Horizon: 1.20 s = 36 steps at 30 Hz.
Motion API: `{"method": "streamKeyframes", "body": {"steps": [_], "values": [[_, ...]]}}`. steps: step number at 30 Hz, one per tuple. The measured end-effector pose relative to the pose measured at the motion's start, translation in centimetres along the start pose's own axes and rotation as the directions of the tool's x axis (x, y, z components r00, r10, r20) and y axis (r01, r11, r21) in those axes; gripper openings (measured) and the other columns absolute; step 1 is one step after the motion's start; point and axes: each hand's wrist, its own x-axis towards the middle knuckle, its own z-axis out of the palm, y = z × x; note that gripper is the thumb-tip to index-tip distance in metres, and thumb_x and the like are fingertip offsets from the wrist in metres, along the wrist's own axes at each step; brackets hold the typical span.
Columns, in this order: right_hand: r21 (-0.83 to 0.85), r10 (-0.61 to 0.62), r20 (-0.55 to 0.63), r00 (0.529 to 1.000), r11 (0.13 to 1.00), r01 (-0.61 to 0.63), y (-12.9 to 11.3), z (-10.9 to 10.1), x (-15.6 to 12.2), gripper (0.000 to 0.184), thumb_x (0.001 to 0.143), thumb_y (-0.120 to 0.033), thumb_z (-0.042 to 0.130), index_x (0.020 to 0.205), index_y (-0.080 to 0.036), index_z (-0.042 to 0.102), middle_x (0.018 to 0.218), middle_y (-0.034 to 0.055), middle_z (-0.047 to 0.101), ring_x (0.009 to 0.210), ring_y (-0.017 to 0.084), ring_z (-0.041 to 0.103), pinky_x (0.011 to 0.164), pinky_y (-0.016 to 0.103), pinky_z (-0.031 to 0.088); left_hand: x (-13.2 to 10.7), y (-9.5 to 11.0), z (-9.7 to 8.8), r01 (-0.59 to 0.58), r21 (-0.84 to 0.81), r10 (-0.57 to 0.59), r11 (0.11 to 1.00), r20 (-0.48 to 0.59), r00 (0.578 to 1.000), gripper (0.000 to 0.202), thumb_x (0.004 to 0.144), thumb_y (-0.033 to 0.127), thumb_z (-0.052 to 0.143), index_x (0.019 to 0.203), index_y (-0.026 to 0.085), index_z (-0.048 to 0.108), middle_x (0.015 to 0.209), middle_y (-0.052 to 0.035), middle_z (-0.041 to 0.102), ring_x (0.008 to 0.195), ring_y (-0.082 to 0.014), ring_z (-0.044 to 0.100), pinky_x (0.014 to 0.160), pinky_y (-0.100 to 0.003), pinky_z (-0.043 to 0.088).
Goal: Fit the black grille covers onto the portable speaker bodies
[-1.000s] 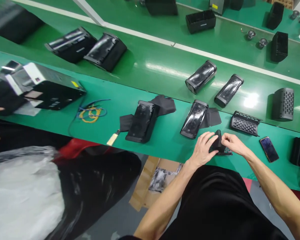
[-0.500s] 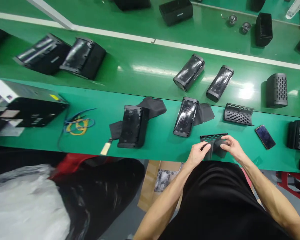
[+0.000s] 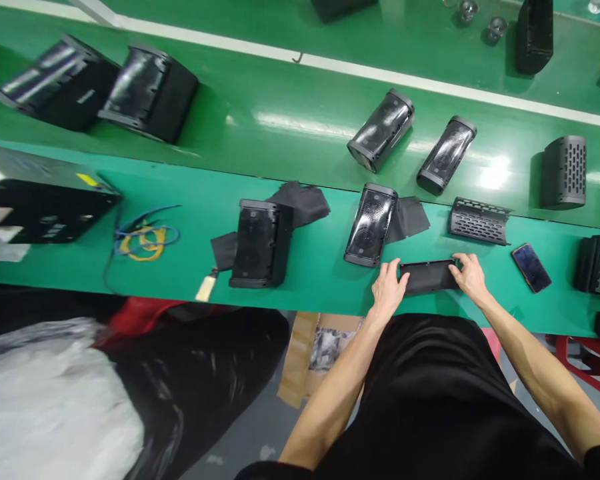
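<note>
My left hand (image 3: pixel 389 288) is closed on the left end of a black speaker grille (image 3: pixel 401 268), thumb on the near side and fingers at the far edge. At the opposite end my right hand (image 3: pixel 471 275) grips the same grille. A dark sheet of cloth (image 3: pixel 429 277) lies flat inside it, covering its slots. Just beyond my left hand, a black speaker (image 3: pixel 371 225) with a shiny front leans over more dark cloth (image 3: pixel 409 219). Another slotted grille (image 3: pixel 480 221) rests behind my right hand.
A phone (image 3: pixel 531 267) lies to the right. Further left are a black speaker (image 3: pixel 258 244), a pale-handled brush (image 3: pixel 207 287), coiled yellow and blue cable (image 3: pixel 147 243) and a black metal box (image 3: pixel 45 207). Several speakers stand on the green surface behind, one with a slotted cover (image 3: pixel 564 173).
The cloth, bunched and folded between my fingers before, now lies spread flat in the grille. My hands have moved apart to the grille's two ends. The view has shifted slightly.
</note>
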Motion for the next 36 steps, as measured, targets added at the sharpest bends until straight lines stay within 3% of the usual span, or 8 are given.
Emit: {"method": "streamKeyframes", "body": {"steps": [4,6,9,12,17,20,31,36], "values": [[0.122,-0.021,0.059,0.998,0.992,0.013,-0.2,-1.0,0.8,0.019,0.085,-0.036,0.061,0.096,-0.024,0.070,0.099,0.0068,0.068,0.092,0.026,0.064,0.089,0.039,0.052,0.9,-0.6,-0.1,-0.035,-0.170,0.032,0.985,-0.023,0.999,0.013,0.098,0.030,0.064,0.106,0.023,0.072,0.117,-0.0089,0.071,0.108,-0.0257,0.071,0.094,-0.037,0.054],[0.295,-0.002,0.136,0.991,0.955,-0.039,-0.4,-2.0,0.8,0.020,0.083,-0.043,0.063,0.092,-0.025,0.063,0.082,0.0006,0.065,0.077,0.022,0.061,0.076,0.035,0.050,1.1,-0.7,-0.5,-0.034,-0.341,0.049,0.939,0.036,0.998,0.015,0.095,0.036,0.067,0.095,0.022,0.069,0.101,-0.0055,0.072,0.091,-0.0220,0.070,0.085,-0.034,0.055],[0.543,0.075,0.284,0.956,0.809,-0.224,-1.0,-3.6,0.0,0.034,0.078,-0.054,0.070,0.091,-0.026,0.057,0.064,-0.0067,0.057,0.057,0.016,0.049,0.057,0.028,0.041,0.7,-0.4,-1.3,0.105,-0.623,0.051,0.775,0.227,0.972,0.038,0.087,0.057,0.074,0.097,0.021,0.064,0.083,0.0001,0.068,0.065,-0.0162,0.064,0.061,-0.028,0.052],[0.672,0.119,0.340,0.933,0.663,-0.330,-1.7,-5.1,-1.4,0.043,0.073,-0.056,0.080,0.095,-0.025,0.059,0.064,-0.0065,0.063,0.053,0.014,0.050,0.053,0.026,0.039,0.0,0.3,-2.0,0.220,-0.757,0.076,0.615,0.334,0.940,0.062,0.072,0.063,0.086,0.111,0.022,0.060,0.088,0.0004,0.071,0.061,-0.0135,0.062,0.055,-0.024,0.048],[0.763,0.117,0.348,0.930,0.540,-0.354,-2.3,-6.4,-3.5,0.047,0.066,-0.049,0.090,0.096,-0.023,0.065,0.079,-0.0003,0.076,0.064,0.017,0.065,0.062,0.028,0.050,-0.6,1.5,-3.1,0.147,-0.776,0.124,0.614,0.278,0.953,0.054,0.077,0.059,0.084,0.108,0.021,0.062,0.080,0.0034,0.066,0.066,-0.0120,0.059,0.063,-0.024,0.048],[0.766,0.122,0.353,0.928,0.531,-0.361,-2.3,-6.7,-4.3,0.046,0.068,-0.051,0.089,0.097,-0.024,0.066,0.082,0.0005,0.077,0.066,0.018,0.066,0.062,0.029,0.051,-0.7,1.7,-3.5,0.102,-0.782,0.147,0.615,0.241,0.959,0.048,0.081,0.059,0.081,0.104,0.020,0.064,0.078,0.0035,0.064,0.067,-0.0119,0.058,0.063,-0.023,0.046],[0.776,0.119,0.264,0.957,0.563,-0.284,-2.6,-6.6,-4.4,0.049,0.073,-0.061,0.085,0.098,-0.024,0.069,0.079,0.0003,0.074,0.066,0.019,0.065,0.063,0.030,0.051,-1.4,1.4,-3.3,0.164,-0.842,0.138,0.514,0.270,0.953,0.055,0.078,0.055,0.086,0.116,0.019,0.066,0.104,-0.0071,0.076,0.086,-0.0191,0.071,0.075,-0.028,0.057],[0.772,0.090,0.260,0.961,0.578,-0.263,-2.8,-7.4,-4.6,0.048,0.074,-0.057,0.085,0.104,-0.024,0.070,0.089,0.0031,0.078,0.075,0.022,0.069,0.069,0.033,0.054,-1.7,1.2,-3.4,0.150,-0.846,0.155,0.511,0.262,0.952,0.059,0.080,0.056,0.086,0.122,0.020,0.066,0.111,-0.0089,0.076,0.096,-0.0220,0.073,0.081,-0.031,0.059]]}}
